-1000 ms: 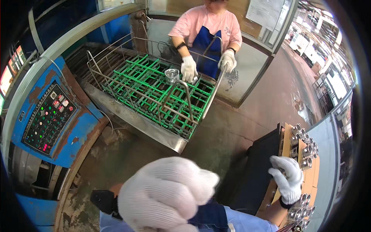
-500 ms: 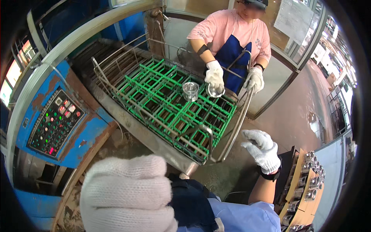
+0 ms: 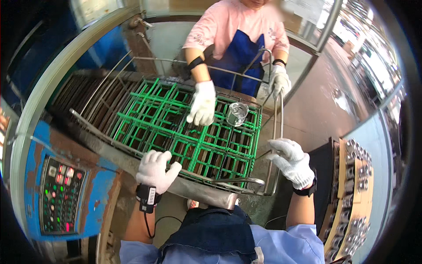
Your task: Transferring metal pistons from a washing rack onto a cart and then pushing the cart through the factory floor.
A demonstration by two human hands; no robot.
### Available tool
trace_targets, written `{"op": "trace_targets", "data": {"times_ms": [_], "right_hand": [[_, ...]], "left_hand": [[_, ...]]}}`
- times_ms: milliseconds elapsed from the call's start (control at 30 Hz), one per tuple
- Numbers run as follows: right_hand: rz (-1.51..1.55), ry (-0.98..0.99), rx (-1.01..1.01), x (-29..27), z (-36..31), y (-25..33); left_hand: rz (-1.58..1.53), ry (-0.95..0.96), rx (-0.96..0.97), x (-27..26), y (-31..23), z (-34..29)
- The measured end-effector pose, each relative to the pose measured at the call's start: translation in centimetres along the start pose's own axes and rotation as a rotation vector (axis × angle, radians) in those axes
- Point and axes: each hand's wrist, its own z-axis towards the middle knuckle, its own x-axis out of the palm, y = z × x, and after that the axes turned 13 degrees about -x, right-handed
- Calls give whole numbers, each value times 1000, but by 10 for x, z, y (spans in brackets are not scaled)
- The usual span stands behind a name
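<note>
A wire basket (image 3: 195, 152) lies ahead of two gloved hands, its long axis running from far left to near right. The left hand (image 3: 156, 170), empty, fingers spread, is at the near side; the right hand (image 3: 292, 163), half-curled, apparently empty, is nearer the right end. Contact is unclear. A wrist label (image 3: 151, 196) bears print; the control panel's (image 3: 61, 196) markings are illegible.

Before me the rack (image 3: 200, 141) lies on a slatted bed (image 3: 81, 97), a cup (image 3: 237, 114) in its far right part. Behind it stands a co-worker (image 3: 239, 44). Left of me is a control panel (image 3: 62, 196); right, more cups (image 3: 363, 171) on boards (image 3: 364, 200).
</note>
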Motion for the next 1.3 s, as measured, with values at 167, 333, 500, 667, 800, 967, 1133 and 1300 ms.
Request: {"op": "trace_targets", "data": {"times_ms": [167, 333, 500, 667, 800, 967, 1133, 1300], "right_hand": [[118, -65, 490, -14, -73, 18], [6, -157, 716, -14, -129, 70], [-69, -195, 812, -21, -181, 120], [-189, -104, 883, -39, -232, 158], [-167, -89, 1076, -65, -312, 195], [-187, -231, 1296, -82, -438, 256], [-310, -310, 1486, -86, -538, 339], [-393, -578, 1655, -92, -593, 433]], "left_hand": [[-58, -62, 407, 40, 53, 19], [-110, -56, 430, 39, 45, 28], [-116, -26, 446, 55, 34, 20], [-358, 125, 343, 40, -1, -12], [-517, -6, 451, 28, -67, -58], [-654, 395, 690, 24, -185, -148], [-555, 827, 858, 25, -296, -254], [-645, 1050, 1168, 34, -385, -350]]}}
